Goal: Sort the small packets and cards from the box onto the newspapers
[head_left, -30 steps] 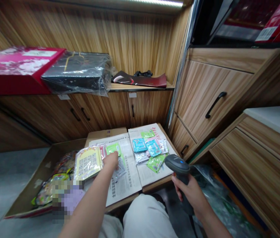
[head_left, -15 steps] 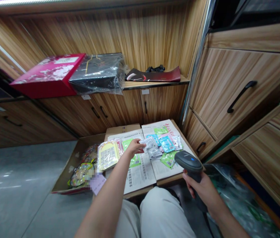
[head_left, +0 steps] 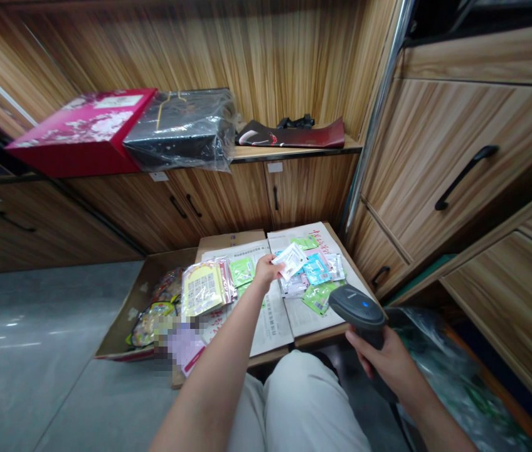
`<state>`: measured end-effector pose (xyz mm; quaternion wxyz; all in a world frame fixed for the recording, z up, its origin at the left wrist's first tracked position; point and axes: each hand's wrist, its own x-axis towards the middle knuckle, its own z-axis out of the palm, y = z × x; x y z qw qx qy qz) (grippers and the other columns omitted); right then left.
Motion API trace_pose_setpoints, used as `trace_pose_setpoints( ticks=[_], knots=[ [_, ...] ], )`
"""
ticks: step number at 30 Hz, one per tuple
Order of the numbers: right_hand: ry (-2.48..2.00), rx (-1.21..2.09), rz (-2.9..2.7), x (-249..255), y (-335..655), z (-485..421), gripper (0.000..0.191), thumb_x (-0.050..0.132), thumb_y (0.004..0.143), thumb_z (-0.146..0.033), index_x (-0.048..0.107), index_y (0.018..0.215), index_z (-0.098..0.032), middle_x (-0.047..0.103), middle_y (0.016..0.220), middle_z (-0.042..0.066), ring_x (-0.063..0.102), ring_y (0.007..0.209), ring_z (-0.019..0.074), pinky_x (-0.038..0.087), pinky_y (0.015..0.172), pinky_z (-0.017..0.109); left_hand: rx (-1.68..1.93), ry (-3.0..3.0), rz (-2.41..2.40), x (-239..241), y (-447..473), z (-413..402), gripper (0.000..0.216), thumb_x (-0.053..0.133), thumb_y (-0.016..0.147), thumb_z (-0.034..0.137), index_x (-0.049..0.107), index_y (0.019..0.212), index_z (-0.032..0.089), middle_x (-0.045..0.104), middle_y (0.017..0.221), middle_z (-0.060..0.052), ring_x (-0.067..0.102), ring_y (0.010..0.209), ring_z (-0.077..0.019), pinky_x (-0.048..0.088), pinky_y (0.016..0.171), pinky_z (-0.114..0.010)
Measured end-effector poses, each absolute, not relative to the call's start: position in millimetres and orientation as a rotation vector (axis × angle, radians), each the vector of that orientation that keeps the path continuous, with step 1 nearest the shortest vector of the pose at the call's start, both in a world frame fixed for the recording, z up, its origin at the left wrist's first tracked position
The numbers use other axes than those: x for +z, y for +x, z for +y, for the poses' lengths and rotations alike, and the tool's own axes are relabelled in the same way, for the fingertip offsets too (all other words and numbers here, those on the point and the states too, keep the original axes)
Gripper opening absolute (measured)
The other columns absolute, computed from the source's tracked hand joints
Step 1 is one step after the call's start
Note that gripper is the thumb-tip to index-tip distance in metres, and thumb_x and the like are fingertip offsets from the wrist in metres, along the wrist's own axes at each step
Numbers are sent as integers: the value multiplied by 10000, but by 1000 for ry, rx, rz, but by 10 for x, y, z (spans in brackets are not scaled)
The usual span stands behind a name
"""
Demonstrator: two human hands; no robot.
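My left hand [head_left: 268, 272] pinches a small white packet [head_left: 290, 260] by its left edge, holding it above the newspaper. Under and beside it lie several more packets: a blue packet [head_left: 317, 269], a green packet [head_left: 319, 296] and a silvery packet [head_left: 294, 285], partly covered. My right hand [head_left: 383, 355] is closed round the handle of a dark barcode scanner [head_left: 358, 307], whose head points left toward the packets and shows a small blue light. Left of my left hand, another green packet [head_left: 242, 271] rests by a yellow printed bag [head_left: 202, 289].
Newspaper [head_left: 273, 323] covers cardboard boxes before my knees. An open carton [head_left: 120, 326] with bagged goods stands at the left. Behind, a shelf holds a pink box [head_left: 82, 132] and a plastic-wrapped black box [head_left: 181, 129]. Clear plastic bags [head_left: 454, 370] lie at the right.
My left hand has moved slightly right and up, and the white packet is now tilted with its printed face showing. The scanner stays nearly in place. The view has shifted a little.
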<state>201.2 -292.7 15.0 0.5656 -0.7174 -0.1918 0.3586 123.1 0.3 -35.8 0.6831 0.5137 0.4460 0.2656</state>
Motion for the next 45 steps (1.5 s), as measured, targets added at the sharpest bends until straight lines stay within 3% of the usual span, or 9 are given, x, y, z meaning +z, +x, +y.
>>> trace_pose_setpoints(
  ticks=[10, 15, 23, 27, 34, 37, 45],
  knots=[
    [-1646, 803, -418, 87, 2072, -2949, 419, 748, 682, -539, 622, 804, -159, 497, 402, -79, 407, 329, 85, 337, 343, 204, 762, 1124, 1084, -447, 1224, 124, 267, 763, 584, 125, 540, 730, 144, 595, 644, 19, 599, 587, -116, 561, 611, -295],
    [-1635, 816, -373, 69, 2156, -2970, 462, 763, 660, -561, 620, 832, -157, 508, 449, -76, 423, 336, 85, 351, 320, 202, 933, 922, 1190, -518, 1264, 176, 300, 702, 648, 39, 514, 852, 154, 631, 740, 1, 630, 617, -112, 574, 665, -317],
    [-1656, 823, -333, 8, 2194, -3008, 492, 761, 661, -585, 613, 852, -157, 516, 470, -74, 439, 362, 85, 359, 326, 193, 885, 904, 1307, -771, 1570, 10, 249, 614, 740, -5, 571, 937, 142, 608, 698, 8, 663, 625, -133, 574, 666, -294],
    [-1664, 823, -341, -17, 2222, -3028, 491, 758, 672, -579, 618, 870, -152, 526, 475, -70, 449, 371, 90, 368, 339, 200, 782, 1048, 1418, -914, 1652, -22, 241, 598, 770, 45, 643, 992, 127, 670, 766, -38, 676, 633, -150, 562, 657, -276],
    [-1680, 818, -300, 46, 2228, -3040, 493, 778, 640, -583, 619, 837, -161, 524, 469, -72, 448, 370, 100, 372, 342, 215, 601, 1661, 1510, -860, 1577, -51, 54, 687, 715, 127, 730, 740, 147, 728, 903, -148, 678, 952, -277, 474, 881, -333],
    [-1687, 838, -302, 36, 2204, -3050, 500, 777, 643, -587, 625, 848, -157, 524, 470, -70, 457, 376, 106, 374, 349, 221, 638, 1749, 1524, -748, 1473, -65, 16, 711, 687, 137, 720, 683, 150, 705, 942, -180, 653, 987, -307, 439, 912, -356],
    [-1707, 853, -317, -63, 2134, -3055, 553, 775, 626, -609, 625, 888, -145, 528, 468, -63, 461, 371, 113, 377, 338, 230, 582, 1994, 1943, -645, 913, 135, 142, 609, 809, 188, 680, 922, 140, 594, 1117, -212, 516, 1136, -350, 398, 919, -411]
  ],
)
